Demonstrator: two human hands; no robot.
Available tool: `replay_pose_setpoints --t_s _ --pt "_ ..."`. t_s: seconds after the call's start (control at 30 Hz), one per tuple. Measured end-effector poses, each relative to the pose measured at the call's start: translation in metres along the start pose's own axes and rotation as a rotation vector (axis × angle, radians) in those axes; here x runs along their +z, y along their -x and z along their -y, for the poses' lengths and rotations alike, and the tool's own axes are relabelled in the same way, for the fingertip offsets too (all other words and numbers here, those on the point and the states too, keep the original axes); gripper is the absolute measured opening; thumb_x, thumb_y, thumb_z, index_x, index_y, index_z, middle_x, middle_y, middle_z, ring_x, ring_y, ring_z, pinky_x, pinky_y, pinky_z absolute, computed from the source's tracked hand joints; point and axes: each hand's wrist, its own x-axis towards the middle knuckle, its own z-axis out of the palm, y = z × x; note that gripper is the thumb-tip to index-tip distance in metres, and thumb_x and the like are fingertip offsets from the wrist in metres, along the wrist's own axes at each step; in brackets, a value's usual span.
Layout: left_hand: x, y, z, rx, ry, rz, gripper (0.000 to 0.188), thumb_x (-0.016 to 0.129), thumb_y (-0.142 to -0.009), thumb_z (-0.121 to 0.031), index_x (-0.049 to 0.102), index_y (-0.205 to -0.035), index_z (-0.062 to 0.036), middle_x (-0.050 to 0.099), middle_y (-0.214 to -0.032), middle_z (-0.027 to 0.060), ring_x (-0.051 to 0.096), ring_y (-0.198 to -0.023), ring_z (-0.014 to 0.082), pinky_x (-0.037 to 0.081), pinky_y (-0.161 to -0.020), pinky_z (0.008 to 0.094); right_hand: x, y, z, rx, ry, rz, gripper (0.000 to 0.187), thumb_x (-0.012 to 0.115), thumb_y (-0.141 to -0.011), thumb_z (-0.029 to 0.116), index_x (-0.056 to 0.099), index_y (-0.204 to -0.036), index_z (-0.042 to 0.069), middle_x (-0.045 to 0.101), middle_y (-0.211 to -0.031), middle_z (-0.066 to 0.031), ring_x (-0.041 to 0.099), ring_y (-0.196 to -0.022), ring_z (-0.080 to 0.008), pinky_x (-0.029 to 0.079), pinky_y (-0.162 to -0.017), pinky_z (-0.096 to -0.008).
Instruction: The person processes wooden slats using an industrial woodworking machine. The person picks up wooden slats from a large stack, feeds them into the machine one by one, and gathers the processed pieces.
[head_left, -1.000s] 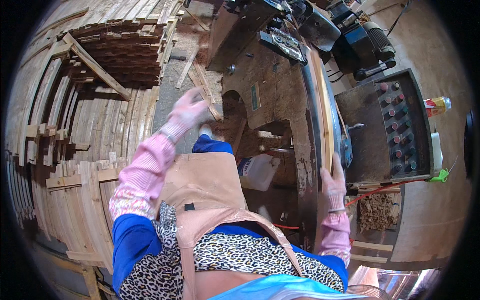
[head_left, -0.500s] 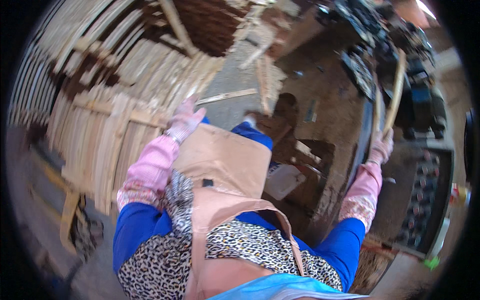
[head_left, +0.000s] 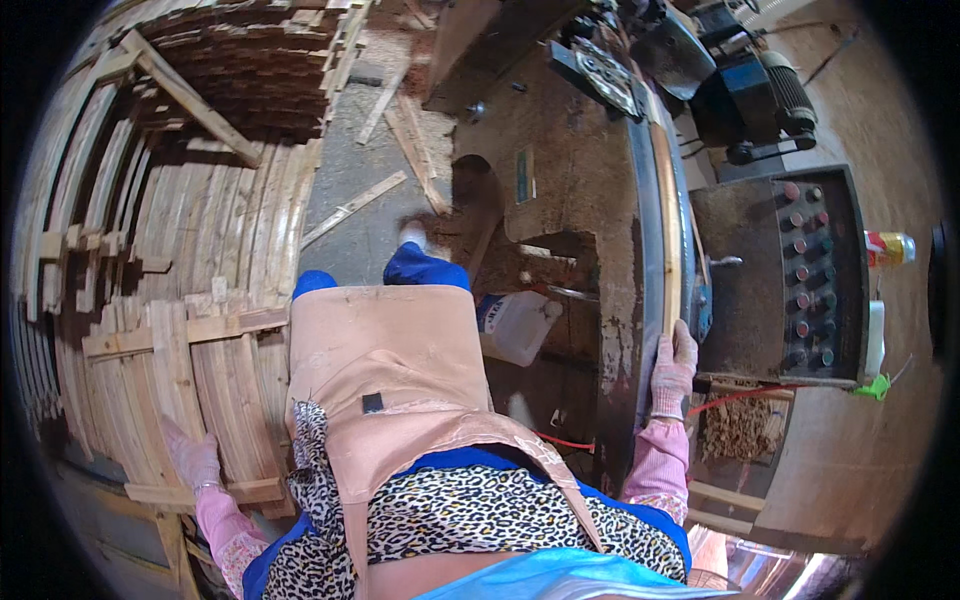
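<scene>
My right hand [head_left: 673, 375], in a pale work glove, is closed around the near end of a long wooden strip [head_left: 667, 215]. The strip lies along the metal edge of a machine table [head_left: 622, 290] and runs forward to the machine head [head_left: 605, 75]. On the left, my left hand [head_left: 193, 458], gloved too, rests on a stack of pale wooden slats [head_left: 235, 400]. Its fingers are stretched out over the slats, close to a crosswise batten [head_left: 205, 492].
A control panel with rows of buttons [head_left: 810, 275] stands right of the strip, and a motor [head_left: 785, 95] is beyond it. A plastic jug [head_left: 520, 325] sits under the machine table. Loose sticks [head_left: 355, 208] lie on the floor ahead. More stacked wood [head_left: 235, 75] rises at the far left.
The view has turned. My left hand has moved back along the slat stack, toward me. My right hand still holds the strip, which now lies along the machine's edge.
</scene>
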Motion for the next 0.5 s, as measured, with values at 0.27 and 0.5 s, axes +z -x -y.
replay_pose_setpoints --t_s 0.27,0.5 --pt "-0.065 -0.007 -0.072 0.081 0.328 -0.015 0.103 0.074 -0.076 -0.019 0.016 -0.159 0.0005 0.033 -0.157 0.0272 0.034 -0.145 0.0396 0.028 -0.121 0.0410 0.051 -0.131 0.053 -0.312 0.254 -0.127 0.034 0.070 -0.092 0.023 0.071 -0.123 0.010 0.071 -0.107 -0.0160 0.064 -0.105 -0.0346 0.051 -0.094 -0.0448" --pt "-0.120 -0.100 -0.207 0.311 1.173 0.339 0.058 0.078 -0.082 -0.027 0.060 -0.128 0.0039 0.068 -0.110 0.0121 0.066 -0.095 0.0196 0.053 -0.087 0.0303 0.098 -0.220 0.066 -0.301 0.334 -0.092 0.042 0.057 -0.097 0.043 0.068 -0.128 0.017 0.069 -0.118 -0.0172 0.062 -0.112 -0.0353 0.049 -0.098 -0.0442"
